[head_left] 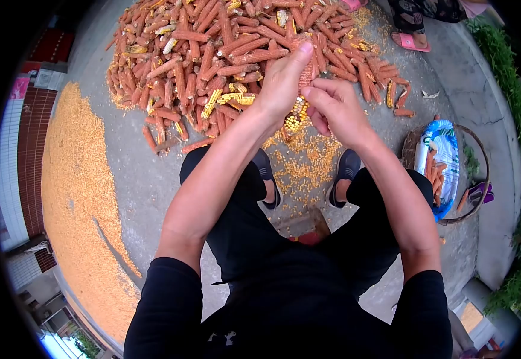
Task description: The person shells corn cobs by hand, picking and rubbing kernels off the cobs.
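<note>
Between my hands is a corn cob (297, 115), with yellow kernels on its lower part. Reddish, bare cob shows just above it; whether this is the same cob or a second one, I cannot tell. My left hand (282, 79) is closed round the upper part, thumb pointing up and away. From the right, my right hand (334, 110) grips the corn with thumb and bent fingers, partly hidden. Loose kernels (308, 167) lie scattered on the ground below, between my shoes. Just beyond my hands rises a large pile of reddish cobs (195, 66), some still bearing yellow kernels.
A broad spread of yellow kernels (81, 203) covers the ground at left. On the right stands a handled basket (486, 173) with a blue-and-white liner (449, 143) and several bare cobs inside. Another person's foot in a pink sandal (413, 42) is at upper right.
</note>
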### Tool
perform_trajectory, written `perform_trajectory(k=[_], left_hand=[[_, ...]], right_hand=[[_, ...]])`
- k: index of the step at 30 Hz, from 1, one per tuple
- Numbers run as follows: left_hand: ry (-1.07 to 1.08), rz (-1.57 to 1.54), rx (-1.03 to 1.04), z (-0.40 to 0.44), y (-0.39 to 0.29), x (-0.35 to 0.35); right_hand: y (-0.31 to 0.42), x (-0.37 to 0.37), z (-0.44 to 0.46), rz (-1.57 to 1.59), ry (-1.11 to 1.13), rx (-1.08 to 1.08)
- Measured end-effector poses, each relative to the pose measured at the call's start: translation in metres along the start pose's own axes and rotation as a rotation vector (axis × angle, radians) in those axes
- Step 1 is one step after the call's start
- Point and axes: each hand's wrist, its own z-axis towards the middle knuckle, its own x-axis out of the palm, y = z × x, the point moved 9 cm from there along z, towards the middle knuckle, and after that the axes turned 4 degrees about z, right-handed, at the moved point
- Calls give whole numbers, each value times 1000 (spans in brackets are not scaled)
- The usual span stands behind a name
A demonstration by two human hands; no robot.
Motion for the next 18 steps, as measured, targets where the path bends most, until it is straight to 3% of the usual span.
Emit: perform_trajectory(k=[7, 18], left_hand=[[29, 63, 2, 1, 0, 0], [51, 17, -35, 2, 9, 1]], right_hand=[[-10, -2, 1, 222, 57, 105], [-11, 1, 0, 211, 55, 91]])
